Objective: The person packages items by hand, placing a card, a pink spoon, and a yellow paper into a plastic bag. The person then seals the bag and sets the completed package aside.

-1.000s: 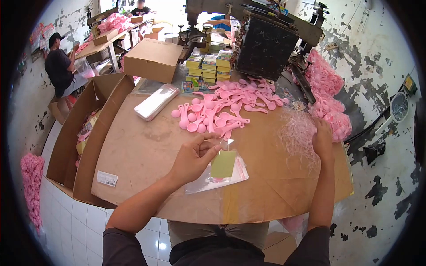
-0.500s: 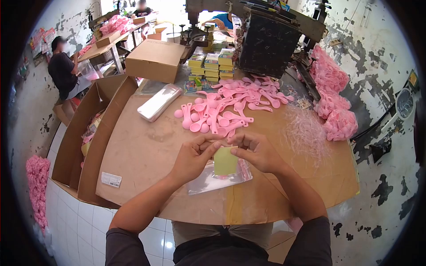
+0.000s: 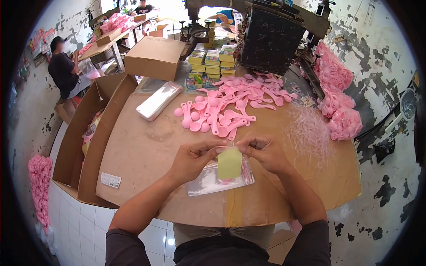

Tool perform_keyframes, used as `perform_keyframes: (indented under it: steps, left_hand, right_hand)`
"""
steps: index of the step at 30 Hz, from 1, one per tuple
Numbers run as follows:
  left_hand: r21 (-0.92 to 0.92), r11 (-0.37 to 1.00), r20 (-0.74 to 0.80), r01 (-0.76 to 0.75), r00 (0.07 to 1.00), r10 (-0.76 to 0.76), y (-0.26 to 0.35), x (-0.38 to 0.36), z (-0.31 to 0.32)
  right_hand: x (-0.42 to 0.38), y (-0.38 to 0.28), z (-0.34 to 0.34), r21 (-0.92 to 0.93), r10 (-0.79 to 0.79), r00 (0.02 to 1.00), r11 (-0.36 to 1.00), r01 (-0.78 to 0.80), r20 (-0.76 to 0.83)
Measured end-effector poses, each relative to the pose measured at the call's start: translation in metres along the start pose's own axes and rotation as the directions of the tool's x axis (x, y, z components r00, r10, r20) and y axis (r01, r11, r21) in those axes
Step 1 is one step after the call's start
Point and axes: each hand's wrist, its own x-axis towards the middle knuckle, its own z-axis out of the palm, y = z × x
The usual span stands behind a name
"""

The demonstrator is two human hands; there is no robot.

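Note:
A pale yellow-green card hangs upright in front of me, with what looks like clear plastic film around its top edge. My left hand pinches the top left corner between thumb and fingers. At the top right corner my right hand pinches in the same way. Just below the card something pink shows, mostly hidden. Flat clear plastic bags lie on the cardboard under the hands. Beyond the fingertips is a heap of pink measuring spoons.
An open cardboard box stands at the left edge. Stacked card packs, a closed carton, a bundle of clear bags and a black machine stand behind. Pink bundles and plastic shreds lie right. People sit farther back.
Both hands have shifted slightly down and right with the card, and their fingertips have drawn a little apart. The card's upper edge now shows differently; both hands still grip it.

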Motion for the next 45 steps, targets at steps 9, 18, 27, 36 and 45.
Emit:
perform_keyframes:
  steps: [9, 18, 27, 36, 45]
  left_hand:
    - [-0.050, 0.998, 0.109, 0.024, 0.994, -0.018, 0.002, 0.002, -0.011]
    - [0.049, 0.991, 0.113, 0.122, 0.985, -0.127, 0.001, 0.005, -0.009]
    - [0.067, 0.996, 0.089, 0.053, 0.994, -0.059, -0.002, 0.007, -0.012]
    - [0.050, 0.997, 0.103, 0.060, 0.993, -0.065, 0.002, 0.005, -0.008]
    - [-0.094, 0.942, -0.506, -0.323, 0.830, 0.234, 0.017, 0.017, -0.078]
  right_hand:
    - [-0.001, -0.002, -0.014, -0.112, -0.095, 0.994, 0.989, 0.100, 0.050]
    - [-0.001, 0.006, -0.009, -0.125, -0.071, 0.997, 0.989, 0.076, 0.043]
    - [-0.004, 0.002, -0.004, -0.197, 0.005, 0.993, 0.980, 0.018, 0.115]
    - [-0.005, -0.006, -0.002, -0.075, -0.039, 0.996, 0.996, 0.046, 0.083]
    - [0.002, 0.011, -0.031, -0.192, -0.022, 0.989, 0.981, -0.007, -0.149]
